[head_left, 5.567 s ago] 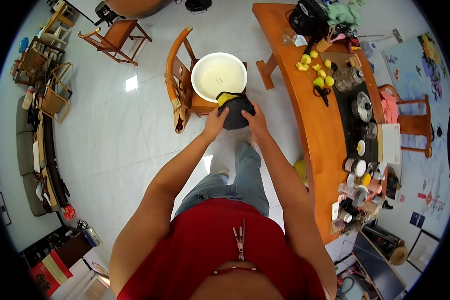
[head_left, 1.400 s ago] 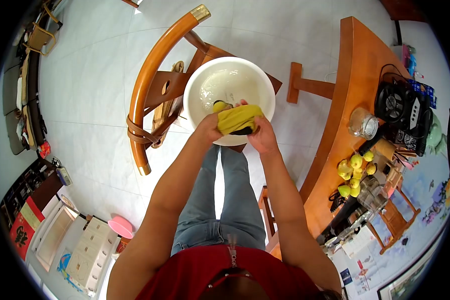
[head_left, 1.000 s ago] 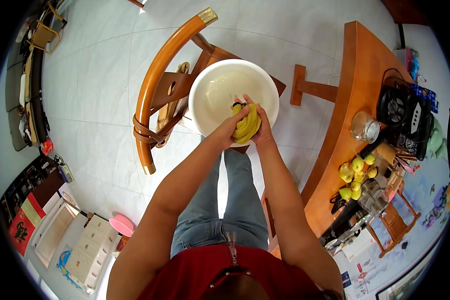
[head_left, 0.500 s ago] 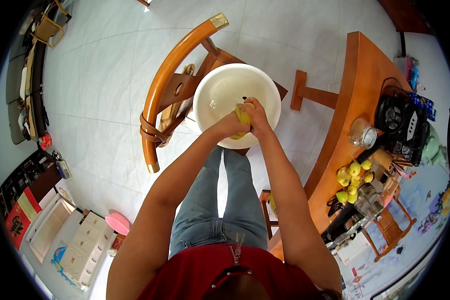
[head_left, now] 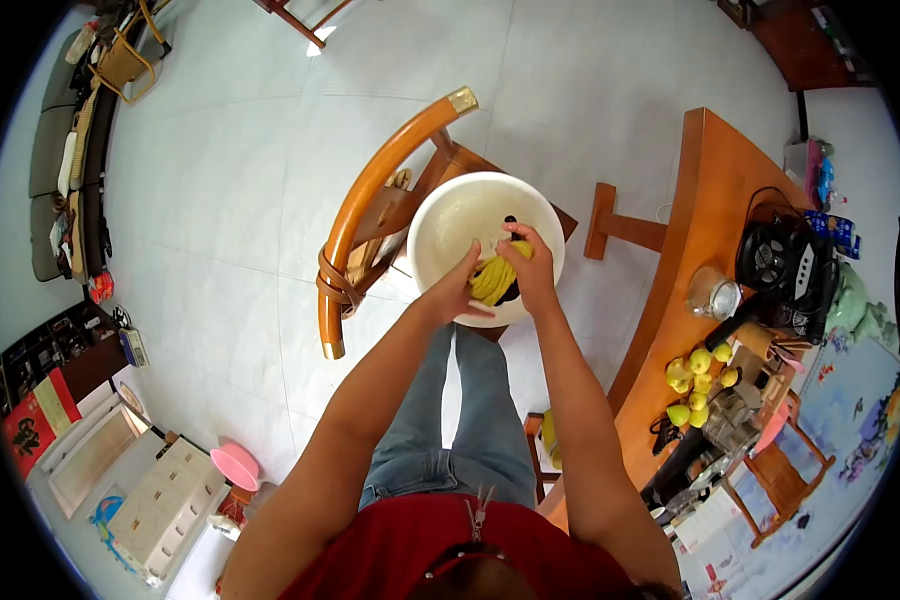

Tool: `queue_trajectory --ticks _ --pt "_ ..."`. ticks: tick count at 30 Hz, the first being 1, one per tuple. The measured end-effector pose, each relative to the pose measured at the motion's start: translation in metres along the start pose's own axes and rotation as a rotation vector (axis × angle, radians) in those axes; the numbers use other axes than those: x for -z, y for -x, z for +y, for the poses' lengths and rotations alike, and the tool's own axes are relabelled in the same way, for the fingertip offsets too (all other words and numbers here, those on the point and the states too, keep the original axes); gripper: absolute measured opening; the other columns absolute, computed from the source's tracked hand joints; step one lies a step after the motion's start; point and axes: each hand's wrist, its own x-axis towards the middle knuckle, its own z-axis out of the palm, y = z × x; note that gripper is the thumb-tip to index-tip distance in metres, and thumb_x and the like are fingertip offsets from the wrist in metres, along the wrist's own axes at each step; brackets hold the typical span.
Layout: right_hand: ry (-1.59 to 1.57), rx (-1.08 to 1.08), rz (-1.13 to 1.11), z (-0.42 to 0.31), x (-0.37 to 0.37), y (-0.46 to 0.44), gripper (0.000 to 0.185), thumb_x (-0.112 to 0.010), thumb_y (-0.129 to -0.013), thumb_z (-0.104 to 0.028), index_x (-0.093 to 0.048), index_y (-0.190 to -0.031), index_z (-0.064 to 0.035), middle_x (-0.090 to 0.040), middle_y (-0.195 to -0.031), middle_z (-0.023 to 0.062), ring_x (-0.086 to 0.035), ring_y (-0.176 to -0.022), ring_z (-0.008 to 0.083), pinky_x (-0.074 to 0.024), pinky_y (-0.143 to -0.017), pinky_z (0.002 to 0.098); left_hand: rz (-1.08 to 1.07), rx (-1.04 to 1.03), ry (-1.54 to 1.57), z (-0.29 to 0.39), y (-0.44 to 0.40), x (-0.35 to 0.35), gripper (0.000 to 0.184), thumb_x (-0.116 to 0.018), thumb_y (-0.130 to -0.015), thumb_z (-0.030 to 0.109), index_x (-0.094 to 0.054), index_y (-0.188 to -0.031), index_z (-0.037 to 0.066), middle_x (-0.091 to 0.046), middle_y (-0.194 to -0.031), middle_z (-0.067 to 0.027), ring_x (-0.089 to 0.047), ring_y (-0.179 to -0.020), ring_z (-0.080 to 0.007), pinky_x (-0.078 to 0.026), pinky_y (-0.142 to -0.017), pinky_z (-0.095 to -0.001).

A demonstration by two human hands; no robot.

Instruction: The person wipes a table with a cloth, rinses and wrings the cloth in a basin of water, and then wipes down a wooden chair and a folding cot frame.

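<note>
A coiled yellow rope bundle (head_left: 491, 280) with black ends is inside the white basin (head_left: 432, 215), near the rim closest to me. My right hand (head_left: 536, 268) grips it from the right, fingers bent over its top. On the other side is my left hand (head_left: 454, 290), thumb and fingers spread apart, its inner edge against or very near the strands. One black end sticks up beyond my right fingers; another dark part shows below the yellow strands. Shallow water seems to lie in the basin. It rests on the seat of a wooden chair (head_left: 355, 215).
To the right stands a wooden table (head_left: 660, 300) with a glass jar (head_left: 712, 294), several yellow-green fruits (head_left: 700, 380) and a black appliance (head_left: 770, 250). The chair's curved arm rises left of the basin. A pink basin (head_left: 235, 466) is at lower left on the tiled floor (head_left: 210, 230).
Both hands were clenched together around the yellow bundle; now they are apart, the left one spread. The bundle looks looser, with its strands showing. The whole view has shifted slightly.
</note>
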Motion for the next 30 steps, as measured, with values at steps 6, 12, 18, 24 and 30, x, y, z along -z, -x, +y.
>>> queue_trajectory --ticks 6,12,18,24,30 --pt "0.182 0.264 0.152 -0.011 -0.025 0.024 0.022 -0.07 -0.089 -0.015 -0.064 -0.106 -0.0022 -0.065 -0.1 0.0068 -0.061 -0.091 0.0153 -0.0486 -0.083 0.0285 0.023 -0.081 0.246 -0.008 -0.01 -0.017 0.07 -0.051 -0.087 0.072 -0.051 -0.134 0.02 -0.061 -0.125 -0.0053 -0.062 -0.11 -0.029 -0.055 -0.087 -0.0478" --pt "-0.361 -0.007 0.417 0.006 -0.024 0.023 0.019 -0.064 -0.095 -0.021 -0.06 -0.105 -0.0053 -0.062 -0.092 0.0041 -0.061 -0.088 0.0166 -0.0502 -0.079 0.0304 0.629 -0.413 -0.036 -0.005 -0.018 -0.054 0.034 -0.069 -0.084 0.033 -0.067 -0.107 0.009 -0.068 -0.097 -0.0101 -0.068 -0.084 -0.0236 -0.055 -0.074 -0.0398" --pt "-0.856 -0.374 0.338 0.025 -0.011 0.026 0.02 -0.06 -0.097 -0.034 -0.058 -0.102 -0.0143 -0.063 -0.093 0.0038 -0.064 -0.092 0.0202 -0.054 -0.084 0.0349 1.007 -0.954 -0.716 -0.008 -0.008 -0.071 0.021 -0.071 -0.073 0.023 -0.06 -0.075 0.005 -0.062 -0.077 -0.0162 -0.063 -0.071 -0.0367 -0.052 -0.065 -0.0443" --pt "-0.905 -0.589 0.125 0.025 0.001 0.031 0.026 -0.062 -0.094 -0.033 -0.061 -0.107 -0.0118 -0.063 -0.09 0.0017 -0.064 -0.091 0.0188 -0.0544 -0.084 0.0327 0.924 -1.434 -1.15 -0.011 0.01 -0.079 0.016 -0.07 -0.07 0.018 -0.056 -0.067 0.011 -0.054 -0.073 -0.0057 -0.061 -0.06 -0.0233 -0.051 -0.052 -0.0365" --pt "-0.829 -0.717 -0.012 0.013 0.009 0.035 0.027 -0.061 -0.094 -0.028 -0.061 -0.11 -0.0065 -0.059 -0.083 0.0005 -0.059 -0.082 0.0142 -0.0514 -0.075 0.0278 0.714 -1.692 -1.451 -0.016 0.023 -0.078 0.014 -0.064 -0.066 0.018 -0.052 -0.064 0.011 -0.051 -0.075 -0.0051 -0.057 -0.061 -0.019 -0.046 -0.044 -0.0303"
